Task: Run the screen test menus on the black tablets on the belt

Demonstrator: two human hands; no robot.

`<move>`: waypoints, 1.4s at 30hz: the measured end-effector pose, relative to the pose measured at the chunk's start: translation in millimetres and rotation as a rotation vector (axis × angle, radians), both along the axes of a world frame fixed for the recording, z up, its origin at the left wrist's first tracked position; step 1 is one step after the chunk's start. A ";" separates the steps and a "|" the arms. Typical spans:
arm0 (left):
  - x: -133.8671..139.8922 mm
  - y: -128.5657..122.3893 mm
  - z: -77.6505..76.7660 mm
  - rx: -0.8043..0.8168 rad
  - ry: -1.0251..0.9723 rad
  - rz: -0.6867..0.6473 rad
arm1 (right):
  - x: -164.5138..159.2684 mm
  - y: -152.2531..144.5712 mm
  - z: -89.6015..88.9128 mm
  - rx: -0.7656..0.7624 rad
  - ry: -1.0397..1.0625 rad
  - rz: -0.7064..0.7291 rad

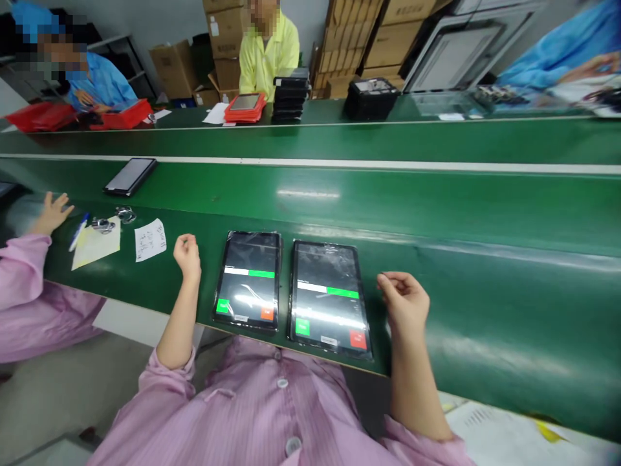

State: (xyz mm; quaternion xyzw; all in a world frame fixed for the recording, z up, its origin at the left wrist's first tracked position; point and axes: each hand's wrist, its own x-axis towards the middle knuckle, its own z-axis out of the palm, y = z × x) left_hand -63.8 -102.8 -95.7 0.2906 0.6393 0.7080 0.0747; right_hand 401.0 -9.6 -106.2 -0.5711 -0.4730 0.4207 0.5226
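Two black tablets lie side by side, face up, on the green bench in front of me. The left tablet (250,252) and the right tablet (327,262) each show a dark screen with a white and green bar, plus a green and a red button. Clear film seems to cover them. My left hand (187,257) is raised just left of the left tablet, fingers curled in, with no object visible in it. Right of the other tablet, my right hand (406,301) has its fingers curled toward the thumb, likewise without a visible object. Neither hand touches a tablet.
Handwritten paper (150,239), a yellow sheet (97,244) and a pen (79,232) lie leftward, near a co-worker's hand (51,213). Another tablet (130,176) rests farther back. Beyond the white rail (310,163) stand red trays (127,115), stacked black devices (290,98) and other people.
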 end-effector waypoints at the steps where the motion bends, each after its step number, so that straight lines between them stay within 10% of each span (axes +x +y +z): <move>1: 1.1 -6.7 -0.3 -0.001 -0.029 -0.006 | 0.7 -6.1 1.6 0.009 0.016 -0.035; 7: 30.0 -73.1 -1.8 -0.337 0.012 -0.359 | 4.3 -65.1 14.3 0.205 -0.066 0.135; 12: 49.6 -118.8 5.2 -0.490 0.176 -0.551 | -9.4 -107.5 29.7 0.445 -0.594 0.514; 24: 39.1 -119.6 27.0 -0.818 0.467 -0.737 | -47.5 -123.6 35.1 0.753 -0.906 0.691; 29: 40.4 -79.8 50.3 -0.777 0.523 -0.767 | -49.8 -121.1 35.6 0.762 -0.899 0.707; 37: 79.8 54.7 73.8 -0.725 1.077 -1.036 | -54.9 -119.5 40.9 0.718 -0.904 0.751; 42: 99.8 99.9 75.3 -0.907 1.053 -1.156 | -40.8 -55.9 40.5 0.548 -0.897 0.537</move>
